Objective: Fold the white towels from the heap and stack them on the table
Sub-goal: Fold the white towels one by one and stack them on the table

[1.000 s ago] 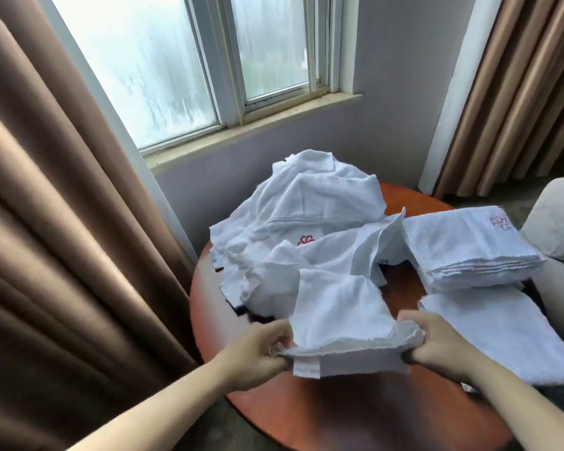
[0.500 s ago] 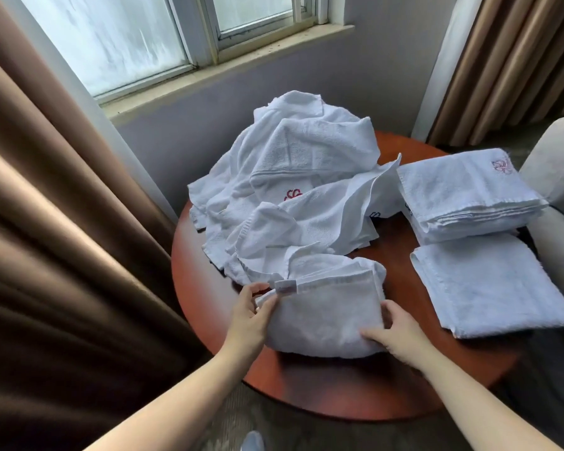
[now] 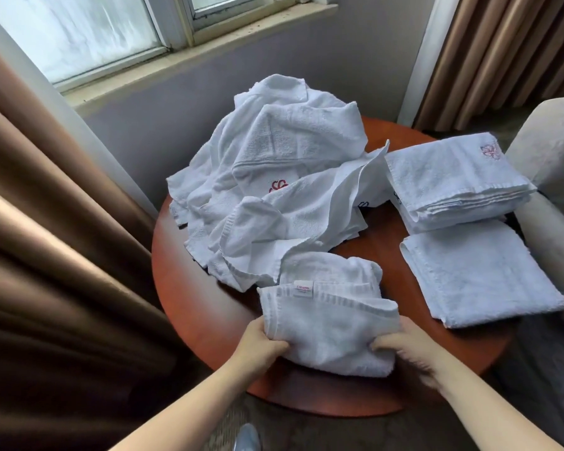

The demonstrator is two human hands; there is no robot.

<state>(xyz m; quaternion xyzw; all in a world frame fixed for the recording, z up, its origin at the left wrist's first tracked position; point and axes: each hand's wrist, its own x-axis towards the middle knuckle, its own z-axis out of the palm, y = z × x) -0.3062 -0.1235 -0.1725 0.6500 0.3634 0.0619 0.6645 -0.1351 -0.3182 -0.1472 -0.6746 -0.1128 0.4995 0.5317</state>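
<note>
The round tabletop (image 3: 202,304) fills the middle of the frame. The unfolded heap (image 3: 274,190) sprawls across its upper centre. At the upper right sits the finished stack (image 3: 453,180), and just below it, at the right, one folded towel (image 3: 476,271) lies flat on its own. At the lower centre, near the heap's front edge, is the half-folded towel (image 3: 329,327) I am working on, lying on the tabletop with its sewn label (image 3: 303,288) on top.

My hands are apart, one at each near corner. The left hand (image 3: 261,343) grips the left edge and the right hand (image 3: 404,346), somewhat blurred, pinches the right one. I judge this to be mid-fold. The next move calls for bringing the near edge over evenly and pressing out the bulge, then carrying the towel right to the folded ones.
</note>
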